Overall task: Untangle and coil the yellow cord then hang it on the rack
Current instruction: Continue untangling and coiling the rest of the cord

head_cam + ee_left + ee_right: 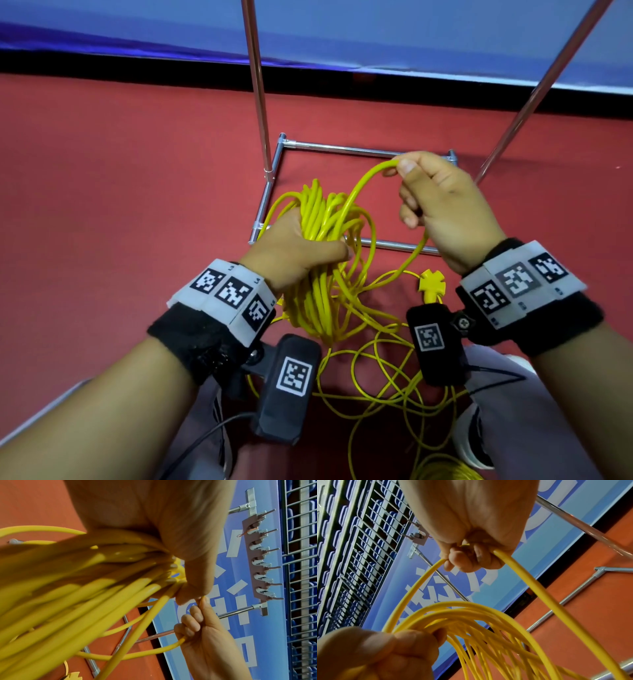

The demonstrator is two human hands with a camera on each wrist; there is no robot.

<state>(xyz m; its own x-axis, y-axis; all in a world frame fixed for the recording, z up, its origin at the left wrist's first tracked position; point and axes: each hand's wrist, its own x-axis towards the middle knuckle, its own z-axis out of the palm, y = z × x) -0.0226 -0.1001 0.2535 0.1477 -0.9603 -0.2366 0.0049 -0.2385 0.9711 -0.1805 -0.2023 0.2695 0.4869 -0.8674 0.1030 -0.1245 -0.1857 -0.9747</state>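
Note:
My left hand (301, 250) grips a thick bundle of coiled yellow cord (318, 274), with the loops hanging below the fist. My right hand (431, 202) is raised to the right and pinches a single strand (363, 181) that arcs over to the bundle. In the right wrist view the right hand's fingers (467, 559) curl round that strand above the coil (471, 622). Loose tangled cord (387, 387) and a yellow cross-shaped plug (432, 281) lie on the red floor. The rack's hook bar (260, 562) with several pegs shows in the left wrist view, up on two metal poles.
The rack's metal base frame (342, 149) lies on the red floor (137, 171) just beyond my hands, and its two poles (257, 85) rise from it. A blue banner (411, 34) backs the rack. My grey trouser legs and a shoe (469, 442) are at the bottom.

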